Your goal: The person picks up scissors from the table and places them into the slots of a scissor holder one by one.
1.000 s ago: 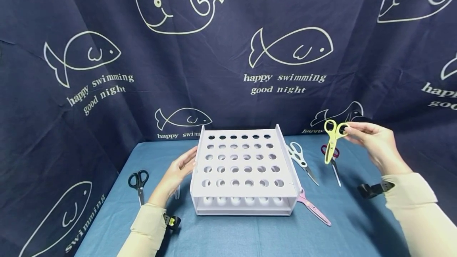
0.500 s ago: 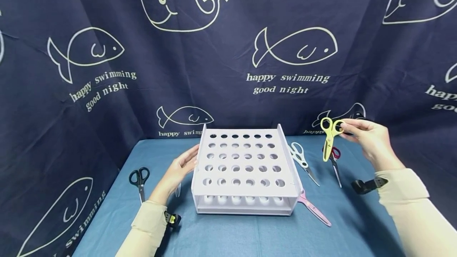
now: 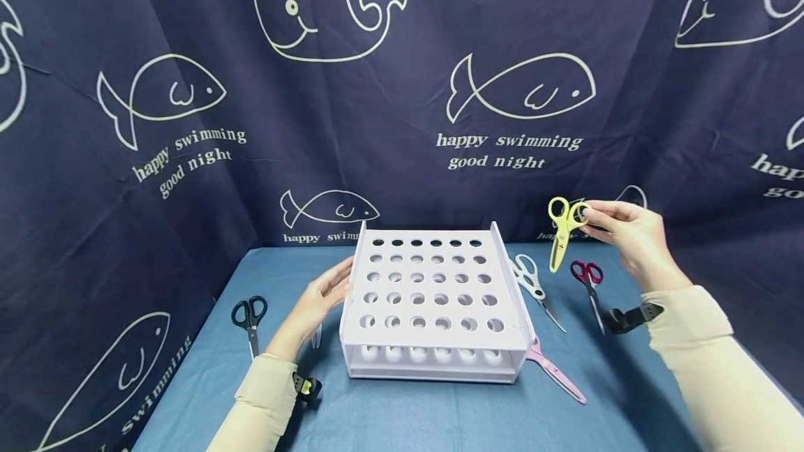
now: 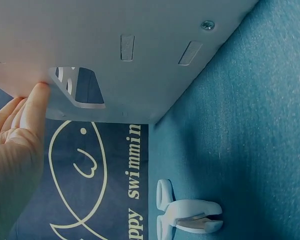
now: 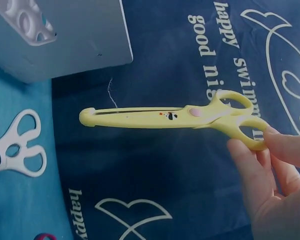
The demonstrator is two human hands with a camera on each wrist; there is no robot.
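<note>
Right of the white rack (image 3: 427, 338), your right hand (image 3: 631, 236) pinches the yellow scissors (image 3: 560, 240) by one handle, tip down on its rack side, while your left hand (image 3: 317, 304), fingers extended, touches the rack.

The left sleeve (image 3: 241, 431) and the right sleeve (image 3: 747, 389) are made in plain cream cloth, and each is finished by a wide cuff (image 3: 687, 319), which seems to be folded back. A black camera (image 3: 311, 393) is worn at the left cuff, marked with a yellow-green patch (image 3: 306, 387). At the right cuff, a second camera (image 3: 618, 321), also black, is fixed by a dark strap (image 3: 652, 310).
</note>
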